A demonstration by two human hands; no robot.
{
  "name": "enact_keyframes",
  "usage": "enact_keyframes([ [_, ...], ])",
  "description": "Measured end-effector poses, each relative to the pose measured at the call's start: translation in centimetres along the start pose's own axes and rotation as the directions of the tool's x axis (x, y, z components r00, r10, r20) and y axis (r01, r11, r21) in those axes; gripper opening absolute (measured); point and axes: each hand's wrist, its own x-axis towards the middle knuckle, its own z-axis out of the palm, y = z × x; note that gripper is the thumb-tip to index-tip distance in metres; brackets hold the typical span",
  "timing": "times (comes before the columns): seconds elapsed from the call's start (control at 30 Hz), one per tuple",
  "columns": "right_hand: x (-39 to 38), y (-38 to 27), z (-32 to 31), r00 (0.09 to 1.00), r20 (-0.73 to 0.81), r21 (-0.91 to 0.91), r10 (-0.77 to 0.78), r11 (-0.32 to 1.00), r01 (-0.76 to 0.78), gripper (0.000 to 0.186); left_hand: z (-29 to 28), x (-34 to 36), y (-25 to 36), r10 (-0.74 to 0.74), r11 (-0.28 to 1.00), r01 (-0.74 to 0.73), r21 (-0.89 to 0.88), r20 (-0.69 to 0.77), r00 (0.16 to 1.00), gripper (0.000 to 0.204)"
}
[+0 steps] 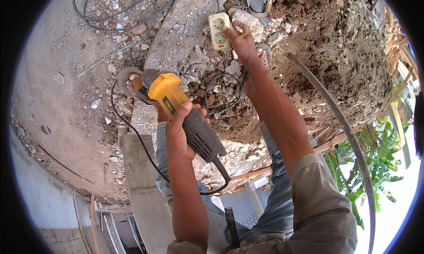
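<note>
My left hand [179, 132] grips a yellow and black angle grinder [174, 95] around its body, its head pointing away from me to the upper left. My right hand [240, 40] reaches forward to a cream-coloured power strip [219, 29]; the thumb lies on its face and the other fingers bend past its right edge. No plug sits in the visible sockets. From the grinder's rear a black cord [223, 170] curves down and round to the left. A black cable loop [207, 90] lies on the rubble between my feet, with what looks like a plug at its end.
A concrete ledge [170, 37] runs lengthwise beneath me, with broken rubble [194, 60] beside it. Grey cable [128, 26] coils at the upper left. At the right a long dark pipe [340, 117] arcs past a dirt mound [335, 64]. A sandal [258, 2] lies at the top.
</note>
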Motion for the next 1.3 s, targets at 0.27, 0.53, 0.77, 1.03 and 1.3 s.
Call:
enact_keyframes([
  [0.27, 10.3, -5.5, -13.2, 0.993, -0.017, -0.848, -0.118, 0.528, 0.049, 0.070, 1.7, 0.0, -0.4, -0.012, 1.000, 0.012, 0.008, 0.016, 1.000, 0.035],
  [0.53, 0.8, 3.4, -4.9, 0.711, -0.353, -0.751, -0.609, 0.637, 0.173, 0.078, 1.6, 0.3, 1.1, -0.024, 1.000, 0.024, 0.000, 0.031, 0.999, 0.052],
  [0.77, -13.1, 15.5, 0.0, 0.772, 0.542, -0.838, 0.330, 0.278, 0.470, 0.042, -1.3, 1.0, 2.1, 0.041, 0.989, -0.040, 0.141, -0.002, 0.999, 0.047],
  [1.03, -16.9, 27.0, -2.2, 0.905, 0.355, -0.935, 0.234, 0.076, 0.347, 0.044, -1.0, 0.6, 2.4, -0.025, 0.996, 0.034, -0.078, 0.109, 0.994, 0.046],
  [1.3, -9.7, 16.3, -4.5, 0.961, 0.185, -0.883, 0.204, 0.465, 0.071, 0.062, -1.3, 1.3, 0.2, -0.170, 0.975, 0.198, -0.095, 0.250, 0.953, 0.037],
])
